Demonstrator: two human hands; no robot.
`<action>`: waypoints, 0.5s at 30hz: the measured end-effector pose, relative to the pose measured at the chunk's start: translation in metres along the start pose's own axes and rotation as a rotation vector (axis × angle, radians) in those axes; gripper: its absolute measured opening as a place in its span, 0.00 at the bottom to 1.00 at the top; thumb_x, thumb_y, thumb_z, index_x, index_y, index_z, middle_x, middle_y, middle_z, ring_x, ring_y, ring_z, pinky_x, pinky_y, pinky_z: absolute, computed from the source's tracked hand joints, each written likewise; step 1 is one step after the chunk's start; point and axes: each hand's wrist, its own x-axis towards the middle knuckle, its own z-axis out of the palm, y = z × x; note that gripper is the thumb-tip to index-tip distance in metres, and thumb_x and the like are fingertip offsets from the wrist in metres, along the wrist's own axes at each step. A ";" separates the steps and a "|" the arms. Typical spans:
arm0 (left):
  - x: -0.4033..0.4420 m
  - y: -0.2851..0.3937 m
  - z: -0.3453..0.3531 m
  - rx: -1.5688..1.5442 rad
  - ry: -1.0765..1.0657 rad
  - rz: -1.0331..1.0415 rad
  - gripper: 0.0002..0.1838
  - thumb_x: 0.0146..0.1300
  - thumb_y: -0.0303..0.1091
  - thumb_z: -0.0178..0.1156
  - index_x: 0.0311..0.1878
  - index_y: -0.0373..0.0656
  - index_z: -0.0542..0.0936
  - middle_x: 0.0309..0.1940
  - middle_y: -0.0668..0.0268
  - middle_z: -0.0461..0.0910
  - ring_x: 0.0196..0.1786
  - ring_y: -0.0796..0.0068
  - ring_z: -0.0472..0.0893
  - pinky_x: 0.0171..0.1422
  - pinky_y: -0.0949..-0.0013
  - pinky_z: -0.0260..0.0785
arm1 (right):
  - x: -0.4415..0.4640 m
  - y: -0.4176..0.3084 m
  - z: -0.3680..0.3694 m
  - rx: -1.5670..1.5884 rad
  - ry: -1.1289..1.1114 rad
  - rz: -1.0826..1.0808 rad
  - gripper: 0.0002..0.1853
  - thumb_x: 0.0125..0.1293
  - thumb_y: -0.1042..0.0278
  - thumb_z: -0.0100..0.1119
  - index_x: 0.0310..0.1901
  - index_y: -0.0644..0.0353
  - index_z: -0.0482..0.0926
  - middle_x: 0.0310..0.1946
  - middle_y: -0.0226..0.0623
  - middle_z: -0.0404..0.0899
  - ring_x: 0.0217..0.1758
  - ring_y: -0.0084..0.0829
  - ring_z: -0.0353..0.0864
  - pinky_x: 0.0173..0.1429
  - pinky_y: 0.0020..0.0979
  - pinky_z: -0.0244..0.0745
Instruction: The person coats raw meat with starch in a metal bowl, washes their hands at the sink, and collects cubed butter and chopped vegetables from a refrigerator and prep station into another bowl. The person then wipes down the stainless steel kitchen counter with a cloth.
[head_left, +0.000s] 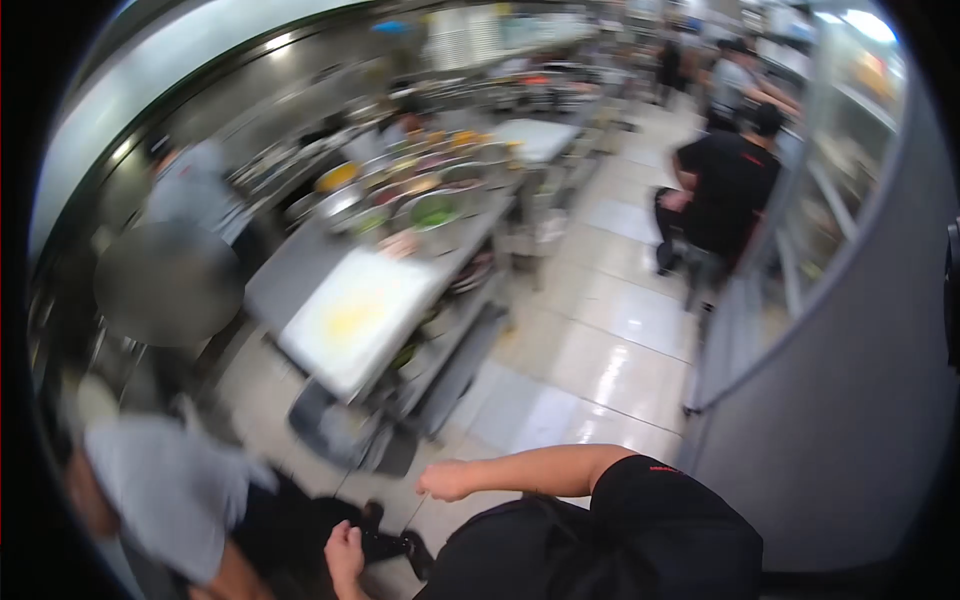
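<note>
My right hand is held out in front of my black shirt, its fingers curled closed with nothing visible in them. My left hand is lower, near the bottom edge, its fingers also curled in and nothing seen in it. Neither hand touches anything that I can make out. Beyond my right hand is a grey bin under the end of a steel worktable. A white cutting board with a yellow stain lies on that end.
Several metal bowls of food, one with green contents, crowd the worktable. A person in a grey shirt bends close at my left. A tiled aisle runs ahead, with a seated person in black beside a glass-front cabinet.
</note>
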 end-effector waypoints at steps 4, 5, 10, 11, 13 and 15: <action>0.145 0.074 0.069 -0.169 -0.211 0.175 0.21 0.67 0.33 0.60 0.58 0.29 0.77 0.46 0.49 0.84 0.49 0.61 0.84 0.56 0.63 0.75 | -0.110 0.144 -0.065 -0.073 0.061 0.475 0.12 0.55 0.78 0.53 0.40 0.61 0.82 0.36 0.51 0.83 0.48 0.51 0.83 0.48 0.49 0.77; 0.165 0.105 0.079 -0.135 -0.229 0.235 0.21 0.67 0.33 0.59 0.58 0.28 0.76 0.46 0.49 0.84 0.49 0.62 0.84 0.56 0.64 0.75 | -0.134 0.169 -0.076 -0.015 0.156 0.572 0.14 0.55 0.76 0.53 0.43 0.61 0.82 0.39 0.51 0.83 0.49 0.50 0.82 0.51 0.49 0.77; 0.251 0.235 0.139 -0.334 -0.357 0.276 0.21 0.70 0.34 0.57 0.61 0.29 0.75 0.36 0.63 0.82 0.33 0.80 0.79 0.36 0.74 0.71 | -0.244 0.288 -0.121 0.136 0.388 0.951 0.18 0.57 0.68 0.58 0.49 0.61 0.83 0.47 0.50 0.84 0.53 0.49 0.82 0.58 0.46 0.76; 0.267 0.261 0.153 -0.404 -0.382 0.313 0.20 0.70 0.33 0.57 0.60 0.30 0.76 0.36 0.63 0.82 0.33 0.81 0.78 0.35 0.75 0.70 | -0.270 0.318 -0.119 0.115 0.401 1.025 0.18 0.57 0.65 0.59 0.49 0.61 0.83 0.47 0.51 0.84 0.54 0.50 0.82 0.59 0.45 0.76; 0.295 0.323 0.178 -0.436 -0.448 0.352 0.19 0.70 0.32 0.57 0.58 0.30 0.77 0.40 0.60 0.83 0.37 0.77 0.80 0.41 0.73 0.72 | -0.337 0.376 -0.091 0.070 0.350 1.268 0.18 0.57 0.60 0.60 0.45 0.63 0.84 0.46 0.51 0.84 0.51 0.51 0.82 0.57 0.45 0.77; 0.318 0.399 0.196 -0.397 -0.526 0.456 0.18 0.70 0.31 0.58 0.58 0.30 0.78 0.44 0.58 0.84 0.42 0.72 0.83 0.48 0.71 0.76 | -0.407 0.395 -0.061 0.049 0.236 1.518 0.13 0.57 0.62 0.63 0.38 0.62 0.86 0.44 0.51 0.84 0.48 0.50 0.83 0.53 0.47 0.78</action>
